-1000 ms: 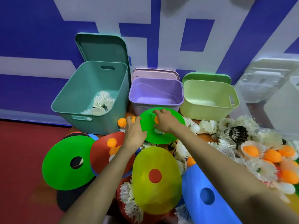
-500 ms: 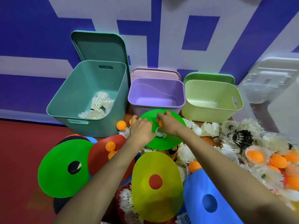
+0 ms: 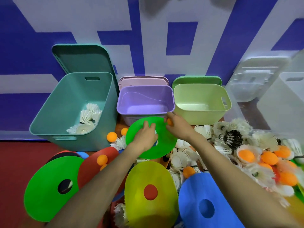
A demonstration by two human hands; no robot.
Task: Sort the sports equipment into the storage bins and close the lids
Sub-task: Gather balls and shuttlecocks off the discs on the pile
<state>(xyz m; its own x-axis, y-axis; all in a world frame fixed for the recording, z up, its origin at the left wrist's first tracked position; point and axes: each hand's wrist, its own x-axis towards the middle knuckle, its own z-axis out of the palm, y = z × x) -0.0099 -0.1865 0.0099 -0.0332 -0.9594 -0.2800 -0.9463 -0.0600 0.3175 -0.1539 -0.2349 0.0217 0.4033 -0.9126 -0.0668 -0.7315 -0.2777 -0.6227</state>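
Shifting since half a second ago, the left hand [image 3: 144,137] now covers the middle of the green disc [image 3: 166,145] instead of its left edge, while the right hand [image 3: 178,127] has brought an orange ball [image 3: 170,122] to the disc's far rim, just below the purple bin [image 3: 144,111]. Both forearms reach forward, palms down. The right thumb and fingertips pinch the ball. The left fingers are bent over the disc, and whether they grip anything cannot be told. Shuttlecocks [image 3: 87,117] lie in the teal bin [image 3: 54,112]
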